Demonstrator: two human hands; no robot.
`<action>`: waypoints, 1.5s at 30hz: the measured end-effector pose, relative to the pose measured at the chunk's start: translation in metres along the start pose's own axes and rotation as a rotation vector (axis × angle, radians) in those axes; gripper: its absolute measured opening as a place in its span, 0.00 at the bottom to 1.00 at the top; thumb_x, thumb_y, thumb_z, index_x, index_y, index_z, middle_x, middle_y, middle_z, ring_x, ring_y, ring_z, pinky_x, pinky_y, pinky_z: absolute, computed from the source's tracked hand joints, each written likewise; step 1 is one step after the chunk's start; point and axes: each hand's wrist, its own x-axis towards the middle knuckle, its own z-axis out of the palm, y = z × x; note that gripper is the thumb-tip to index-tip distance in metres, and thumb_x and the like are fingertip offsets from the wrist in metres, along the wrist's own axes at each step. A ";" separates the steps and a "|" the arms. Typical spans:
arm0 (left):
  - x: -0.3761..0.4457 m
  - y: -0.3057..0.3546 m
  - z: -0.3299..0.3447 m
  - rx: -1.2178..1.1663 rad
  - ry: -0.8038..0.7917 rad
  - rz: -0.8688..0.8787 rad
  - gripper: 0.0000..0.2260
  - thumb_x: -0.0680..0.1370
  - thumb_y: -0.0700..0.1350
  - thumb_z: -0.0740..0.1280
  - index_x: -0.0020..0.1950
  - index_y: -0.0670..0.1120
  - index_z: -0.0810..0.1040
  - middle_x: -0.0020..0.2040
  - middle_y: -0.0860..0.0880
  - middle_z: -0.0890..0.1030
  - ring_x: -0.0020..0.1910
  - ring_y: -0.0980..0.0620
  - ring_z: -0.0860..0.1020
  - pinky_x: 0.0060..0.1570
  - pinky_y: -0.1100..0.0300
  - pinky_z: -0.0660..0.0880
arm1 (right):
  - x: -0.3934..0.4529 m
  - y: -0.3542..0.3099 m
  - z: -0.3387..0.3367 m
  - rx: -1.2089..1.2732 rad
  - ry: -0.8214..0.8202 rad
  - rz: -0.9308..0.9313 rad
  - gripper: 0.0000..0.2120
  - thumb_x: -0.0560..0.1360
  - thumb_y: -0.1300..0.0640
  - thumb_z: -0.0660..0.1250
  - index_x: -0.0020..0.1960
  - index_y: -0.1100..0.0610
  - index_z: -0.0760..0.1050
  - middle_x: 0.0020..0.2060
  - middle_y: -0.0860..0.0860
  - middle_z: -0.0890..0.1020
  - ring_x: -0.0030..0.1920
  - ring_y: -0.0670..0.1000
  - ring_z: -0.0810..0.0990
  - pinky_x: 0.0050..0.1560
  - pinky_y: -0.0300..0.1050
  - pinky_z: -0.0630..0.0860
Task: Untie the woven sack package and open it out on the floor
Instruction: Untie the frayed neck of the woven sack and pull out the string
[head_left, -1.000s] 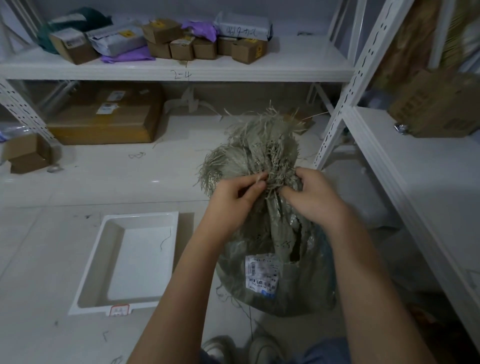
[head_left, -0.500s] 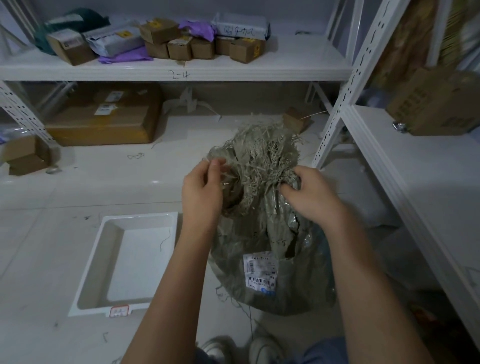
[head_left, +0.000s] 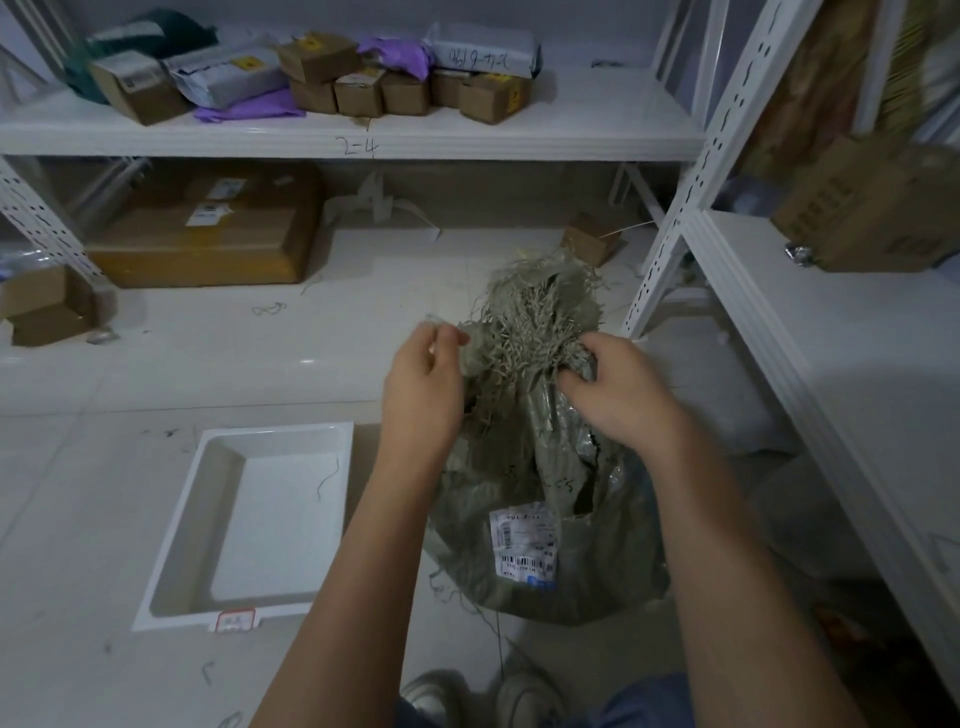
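On the white tiled floor (head_left: 218, 364), 2 hands work the grey-green woven sack package (head_left: 540, 499): the right hand (head_left: 621, 397) grips its frayed neck, the left hand (head_left: 423, 392) seemingly pinches a thin strand.

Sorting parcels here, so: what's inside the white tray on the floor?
The white tray holds only a loose thread on its bare bottom. A label is clipped to its near rim. Nothing covers it.

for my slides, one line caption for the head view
Both hands work at the frayed neck of a woven sack standing beside a white tray.
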 end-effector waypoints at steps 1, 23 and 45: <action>0.000 -0.004 0.002 0.036 -0.051 -0.045 0.12 0.81 0.47 0.55 0.45 0.49 0.77 0.31 0.52 0.74 0.31 0.51 0.72 0.36 0.56 0.71 | -0.001 -0.002 -0.001 0.018 -0.005 -0.011 0.09 0.76 0.58 0.62 0.53 0.63 0.74 0.34 0.55 0.73 0.30 0.49 0.70 0.31 0.41 0.64; -0.058 -0.258 0.055 0.750 -0.730 0.419 0.17 0.80 0.53 0.54 0.59 0.52 0.80 0.59 0.50 0.82 0.63 0.49 0.77 0.65 0.41 0.70 | -0.054 0.164 0.203 -0.483 -0.015 -0.247 0.28 0.75 0.54 0.58 0.73 0.62 0.58 0.75 0.56 0.61 0.73 0.56 0.62 0.73 0.54 0.60; -0.011 -0.374 0.087 1.176 -0.777 0.473 0.18 0.74 0.50 0.56 0.53 0.50 0.84 0.59 0.46 0.83 0.59 0.40 0.80 0.59 0.35 0.70 | 0.015 0.243 0.308 -0.745 -0.462 -0.181 0.30 0.81 0.45 0.46 0.76 0.63 0.53 0.77 0.57 0.56 0.77 0.53 0.51 0.77 0.53 0.44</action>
